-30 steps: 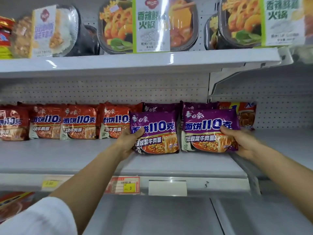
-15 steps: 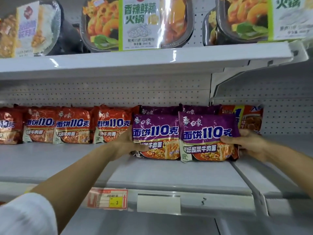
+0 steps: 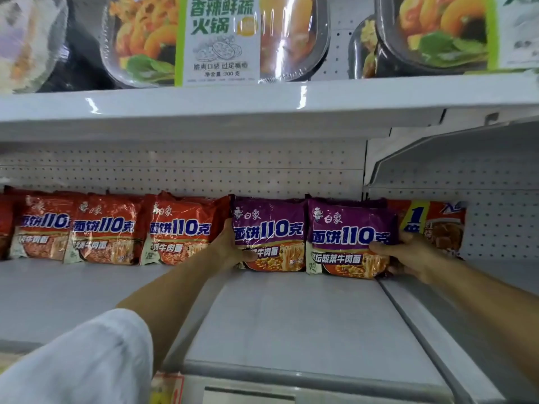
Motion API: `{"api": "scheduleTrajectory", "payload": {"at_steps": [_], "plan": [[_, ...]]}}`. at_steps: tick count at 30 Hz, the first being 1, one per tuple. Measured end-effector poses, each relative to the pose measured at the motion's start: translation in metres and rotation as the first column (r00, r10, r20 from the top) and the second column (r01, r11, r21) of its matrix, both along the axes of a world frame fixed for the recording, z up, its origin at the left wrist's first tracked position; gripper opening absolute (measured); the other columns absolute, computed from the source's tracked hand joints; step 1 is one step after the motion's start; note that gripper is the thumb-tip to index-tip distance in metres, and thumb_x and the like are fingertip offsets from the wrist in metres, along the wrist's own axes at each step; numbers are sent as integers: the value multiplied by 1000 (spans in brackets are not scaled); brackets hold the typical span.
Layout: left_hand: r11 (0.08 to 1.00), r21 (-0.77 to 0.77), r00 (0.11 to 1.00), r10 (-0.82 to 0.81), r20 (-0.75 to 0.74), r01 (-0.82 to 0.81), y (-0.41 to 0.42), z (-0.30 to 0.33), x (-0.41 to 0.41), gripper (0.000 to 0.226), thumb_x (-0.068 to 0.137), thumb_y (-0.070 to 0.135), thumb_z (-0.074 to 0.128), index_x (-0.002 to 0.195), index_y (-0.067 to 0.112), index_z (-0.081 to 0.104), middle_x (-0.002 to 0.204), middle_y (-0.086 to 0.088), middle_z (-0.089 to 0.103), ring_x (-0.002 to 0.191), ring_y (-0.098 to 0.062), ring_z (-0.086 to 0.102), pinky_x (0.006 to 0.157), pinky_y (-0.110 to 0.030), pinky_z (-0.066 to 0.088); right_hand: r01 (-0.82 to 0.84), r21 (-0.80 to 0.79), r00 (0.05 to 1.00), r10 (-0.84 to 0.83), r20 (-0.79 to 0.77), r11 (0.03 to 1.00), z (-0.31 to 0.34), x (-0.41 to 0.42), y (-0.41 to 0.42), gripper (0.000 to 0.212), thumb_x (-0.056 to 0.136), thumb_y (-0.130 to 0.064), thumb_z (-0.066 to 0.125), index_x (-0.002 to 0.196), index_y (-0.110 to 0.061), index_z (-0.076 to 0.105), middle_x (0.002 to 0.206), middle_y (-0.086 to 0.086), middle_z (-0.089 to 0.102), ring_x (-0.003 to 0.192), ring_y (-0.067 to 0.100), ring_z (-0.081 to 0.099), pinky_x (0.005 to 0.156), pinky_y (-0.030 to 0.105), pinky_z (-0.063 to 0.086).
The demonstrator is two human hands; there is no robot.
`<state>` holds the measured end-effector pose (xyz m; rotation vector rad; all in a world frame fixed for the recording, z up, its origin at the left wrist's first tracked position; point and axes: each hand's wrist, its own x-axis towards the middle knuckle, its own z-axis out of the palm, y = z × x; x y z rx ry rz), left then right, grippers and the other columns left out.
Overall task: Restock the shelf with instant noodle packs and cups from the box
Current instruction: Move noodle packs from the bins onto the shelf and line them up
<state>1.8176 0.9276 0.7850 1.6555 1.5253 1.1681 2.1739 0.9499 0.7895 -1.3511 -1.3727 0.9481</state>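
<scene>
Two purple noodle packs stand upright side by side at the back of the grey shelf (image 3: 291, 316). My left hand (image 3: 230, 249) grips the left purple pack (image 3: 271, 228) at its lower left edge, thumb across the front. My right hand (image 3: 408, 252) grips the right purple pack (image 3: 347, 231) at its lower right edge. More purple packs behind them are mostly hidden. The box is out of view.
A row of red noodle packs (image 3: 180, 228) lines the back to the left. A red and yellow pack (image 3: 434, 225) stands to the right on the adjoining shelf. Hot pot bowls (image 3: 215, 39) fill the upper shelf (image 3: 262, 103). A price tag (image 3: 166, 386) hangs on the front rail.
Both hands have pushed the two purple packs back against the row at the rear of the shelf. The camera has moved closer and lower.
</scene>
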Motion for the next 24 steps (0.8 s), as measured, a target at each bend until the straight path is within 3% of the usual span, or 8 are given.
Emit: {"api": "scheduleTrajectory", "payload": {"at_steps": [11, 14, 16, 19, 22, 24], "plan": [[989, 25, 988, 145, -44, -144, 39, -10, 3, 93, 77, -1, 78, 145, 17, 18, 132, -7, 50, 128, -26, 47, 110, -48, 40, 51, 63, 997, -55, 59, 997, 1, -18, 32, 44, 80, -16, 78, 119, -11, 58, 94, 1, 64, 80, 17, 63, 59, 28, 52], [986, 38, 984, 167, -56, -165, 44, -13, 3, 97, 77, 0, 78, 147, 20, 14, 136, -7, 48, 132, -27, 45, 112, -51, 38, 75, 104, 993, -84, 86, 992, -2, -21, 38, 48, 82, -18, 76, 125, -9, 55, 103, 6, 64, 80, 16, 61, 60, 27, 51], [980, 63, 976, 194, -101, -188, 48, -14, 3, 98, 79, 3, 78, 149, 19, 10, 139, -8, 46, 133, -27, 43, 113, -49, 36, 109, 147, 984, -127, 121, 983, -4, -23, 40, 52, 82, -20, 77, 127, -8, 54, 116, 12, 64, 89, 23, 63, 66, 31, 53], [960, 100, 944, 277, -182, -262, 48, -15, 6, 103, 78, 11, 79, 151, 18, 6, 145, -12, 42, 136, -32, 40, 114, -49, 34, 143, 218, 953, -194, 234, 965, -7, -25, 41, 57, 82, -30, 77, 128, -8, 51, 126, 12, 61, 106, 29, 61, 87, 37, 52], [909, 190, 865, 414, -283, -372, 39, -14, 15, 108, 76, 17, 81, 151, 15, 3, 150, -16, 29, 139, -36, 32, 115, -50, 31, 225, 398, 793, -404, 456, 890, -9, -27, 32, 70, 79, -42, 77, 124, -4, 40, 122, 13, 52, 108, 31, 56, 77, 38, 50], [868, 301, 777, 490, -394, -395, 30, -15, 25, 111, 75, 22, 82, 151, 14, 2, 148, -16, 22, 139, -35, 28, 114, -46, 30, 109, 656, 627, -563, 538, 747, -9, -28, 26, 65, 73, -34, 83, 114, -6, 41, 110, 13, 49, 95, 30, 56, 60, 33, 45]]}}
